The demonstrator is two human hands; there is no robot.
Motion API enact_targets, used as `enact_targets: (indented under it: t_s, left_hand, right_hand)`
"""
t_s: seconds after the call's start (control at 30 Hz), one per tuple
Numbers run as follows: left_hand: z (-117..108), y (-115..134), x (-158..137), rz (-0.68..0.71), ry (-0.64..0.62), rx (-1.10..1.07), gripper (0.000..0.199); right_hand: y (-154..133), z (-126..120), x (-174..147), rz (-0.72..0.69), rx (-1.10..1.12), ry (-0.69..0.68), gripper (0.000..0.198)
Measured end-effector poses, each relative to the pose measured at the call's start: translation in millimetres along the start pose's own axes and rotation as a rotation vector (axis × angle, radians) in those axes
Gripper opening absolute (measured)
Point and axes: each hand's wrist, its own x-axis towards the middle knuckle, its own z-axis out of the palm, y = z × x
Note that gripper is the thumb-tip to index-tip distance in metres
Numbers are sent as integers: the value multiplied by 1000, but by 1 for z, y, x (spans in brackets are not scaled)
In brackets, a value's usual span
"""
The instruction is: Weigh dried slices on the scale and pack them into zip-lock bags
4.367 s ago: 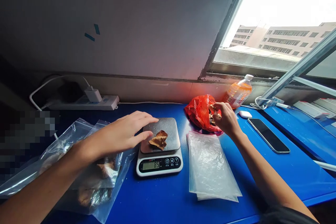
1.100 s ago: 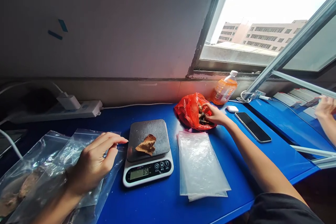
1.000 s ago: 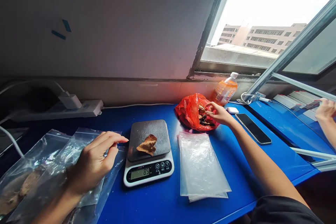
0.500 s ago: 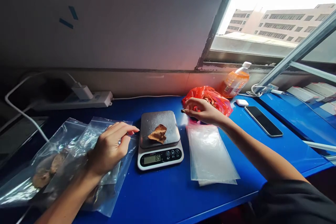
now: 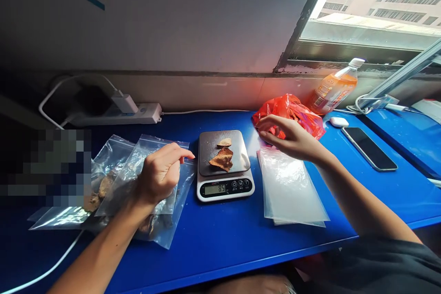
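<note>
A kitchen scale (image 5: pixel 225 188) stands on the blue table, its display reading what looks like 8.5. On its metal plate lie a larger brown dried slice (image 5: pixel 222 160) and a smaller, paler dried slice (image 5: pixel 224 143) behind it. My left hand (image 5: pixel 163 170) hovers over clear zip bags (image 5: pixel 165 218) left of the scale, fingers curled, index finger pointing at the plate, no object visible in it. To the right, my right hand (image 5: pixel 292 137) is in front of the red plastic bag (image 5: pixel 287 103), thumb and fingers apart, holding nothing visible. Below it lies a stack of flat clear bags (image 5: pixel 294 190).
An orange drink bottle (image 5: pixel 334 87) leans behind the red bag. Farther right are a phone (image 5: pixel 370 149) and a white earbud case (image 5: pixel 339 121). A power strip (image 5: pixel 149 113) with a charger lies along the wall. Several dried slices (image 5: pixel 106 186) show inside the left bags.
A second, smaller slice now lies on the scale plate. The small dark piece at my right fingertips is gone and those fingers have parted. The whole view has shifted.
</note>
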Motion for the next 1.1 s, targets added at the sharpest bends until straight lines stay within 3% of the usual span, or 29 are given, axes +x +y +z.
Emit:
enact_targets:
  t_s: [0.1, 0.23, 0.33, 0.6, 0.9, 1.1]
  left_hand:
    - [-1, 2, -1, -14, 21, 2, 34]
    - [-3, 6, -4, -106, 90, 22, 33]
    - [-4, 8, -4, -157, 97, 32, 35]
    - [6, -1, -3, -91, 82, 31, 37]
    - [2, 9, -7, -115, 179, 28, 41]
    - [-3, 17, -8, -144, 308, 39, 38]
  right_hand:
    - [16, -7, -30, 46, -134, -28, 26]
    - [35, -6, -52, 70, -277, 124, 22]
    - [40, -4, -53, 62, -279, 131, 22]
    - [40, 10, -50, 10, -307, -25, 27]
    - [45, 13, -51, -8, -363, -83, 31]
    - [46, 18, -52, -25, -433, -111, 30]
